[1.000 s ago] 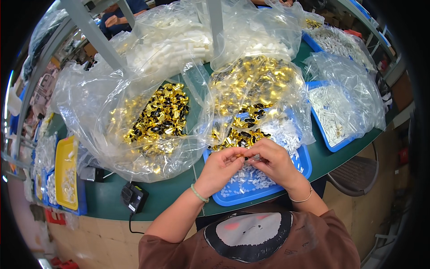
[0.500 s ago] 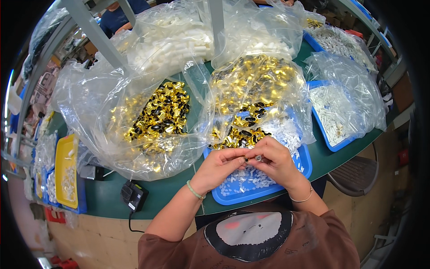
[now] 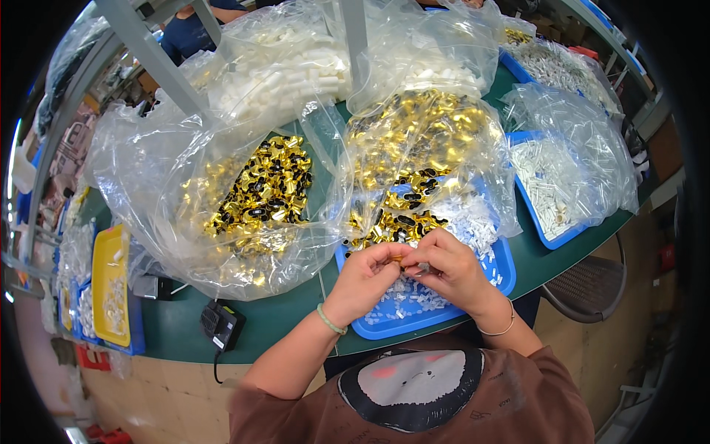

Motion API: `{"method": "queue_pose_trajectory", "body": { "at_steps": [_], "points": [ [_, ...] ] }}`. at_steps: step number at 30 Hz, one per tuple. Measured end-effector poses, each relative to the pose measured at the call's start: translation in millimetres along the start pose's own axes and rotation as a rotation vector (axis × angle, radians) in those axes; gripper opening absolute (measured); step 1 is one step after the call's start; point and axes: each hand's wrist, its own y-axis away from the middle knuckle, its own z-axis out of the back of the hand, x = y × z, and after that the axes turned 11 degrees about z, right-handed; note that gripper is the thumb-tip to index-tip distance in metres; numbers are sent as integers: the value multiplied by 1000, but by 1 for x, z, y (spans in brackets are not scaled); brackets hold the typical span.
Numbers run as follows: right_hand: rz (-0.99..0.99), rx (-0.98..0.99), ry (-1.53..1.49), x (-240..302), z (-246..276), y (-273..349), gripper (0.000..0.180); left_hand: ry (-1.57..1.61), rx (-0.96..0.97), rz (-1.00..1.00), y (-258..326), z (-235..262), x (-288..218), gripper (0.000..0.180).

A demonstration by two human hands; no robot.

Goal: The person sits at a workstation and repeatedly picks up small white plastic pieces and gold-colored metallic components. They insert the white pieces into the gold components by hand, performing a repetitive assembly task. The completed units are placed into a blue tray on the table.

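Observation:
My left hand [image 3: 367, 275] and my right hand [image 3: 447, 268] meet fingertip to fingertip over a blue tray [image 3: 503, 275] of small white plastic pieces. Between the fingers sits a small gold and black part [image 3: 400, 258], held by both hands together with a tiny pale piece. Just beyond the hands, a heap of gold and black parts [image 3: 396, 214] spills from a clear plastic bag [image 3: 429, 133] onto the tray. A second clear bag [image 3: 185, 214] to the left holds another pile of gold parts [image 3: 262, 192].
A blue tray of white pieces under plastic [image 3: 555, 185] lies at the right. Bags of white tubes [image 3: 288, 66] sit at the back. A yellow tray [image 3: 111, 285] and a black adapter [image 3: 220, 325] are at the left, metal posts [image 3: 155, 59] rise behind, a chair [image 3: 592, 285] stands lower right.
My hands stay together over the blue tray; the fingers have shifted slightly around the small part. Nothing else has moved.

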Motion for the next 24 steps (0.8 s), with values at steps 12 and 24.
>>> {"method": "queue_pose_trajectory", "body": {
  "at_steps": [12,24],
  "points": [
    [-57,-41,-19,5,3,-4,27,136,22,77,0,0,-5,29],
    [-25,-81,21,2,-1,-2,30,209,22,84,1,-4,-9,30]
  ]
}}
